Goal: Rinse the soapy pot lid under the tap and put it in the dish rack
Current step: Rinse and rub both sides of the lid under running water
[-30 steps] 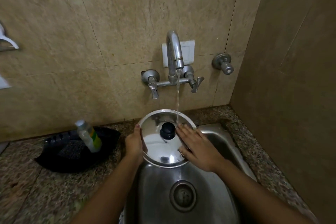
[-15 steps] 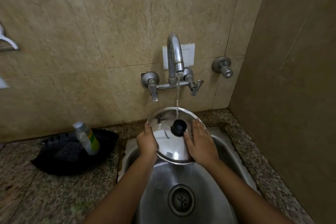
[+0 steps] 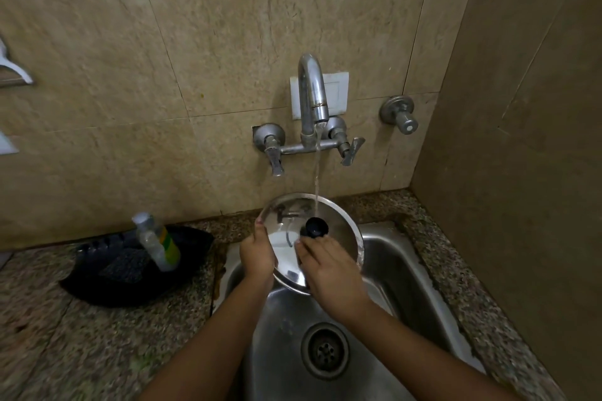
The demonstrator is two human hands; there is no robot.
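A round steel pot lid (image 3: 338, 228) with a black knob (image 3: 316, 227) is tilted toward me over the back of the steel sink (image 3: 407, 273). Water runs from the wall tap (image 3: 312, 98) onto the lid right beside the knob. My left hand (image 3: 257, 254) grips the lid's left rim, thumb on top. My right hand (image 3: 329, 270) lies flat on the lid's lower face, fingertips just under the knob. No dish rack shows in this view.
A black tray (image 3: 107, 283) on the granite counter (image 3: 81, 345) left of the sink holds a clear soap bottle (image 3: 158, 242) and a scrub pad (image 3: 125, 265). A tiled wall (image 3: 521, 140) closes the right side. The drain (image 3: 324, 350) lies below the lid.
My right hand slid from the right side of the lid to its lower middle, under the knob. The lid stayed under the stream and my left hand kept its grip.
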